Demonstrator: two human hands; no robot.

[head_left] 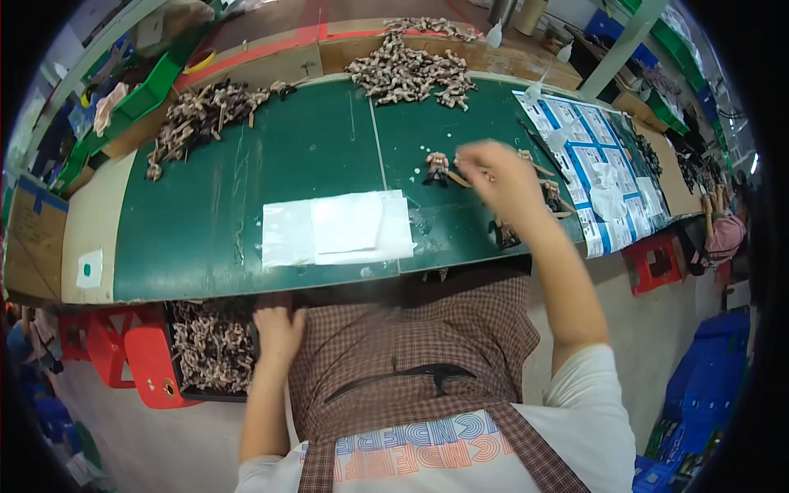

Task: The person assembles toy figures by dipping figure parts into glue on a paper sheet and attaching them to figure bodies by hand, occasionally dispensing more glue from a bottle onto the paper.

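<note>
My right hand (500, 179) hangs over the right part of the green table (312, 148), its fingers drawn together. Whatever they pinch, if anything, is too small to make out. Just left of the fingertips a small figure (437, 168) with a flesh-coloured top and dark legs is on the table, a brown stick-like piece (459, 179) beside it. More figures (552, 194) sit to the right of and beneath my wrist, partly covered by it. Down by the table's front edge, my left hand (279, 333) rests between my apron and a black tray (253, 353), thumb apart from the fingers.
A large heap of small figure parts (407, 72) is at the back, another pile (193, 119) at the far left. White sheets (288, 234) lie near the front edge. Blue-and-white printed sheets (588, 156) cover the right side. Red stools (148, 361) stand below left.
</note>
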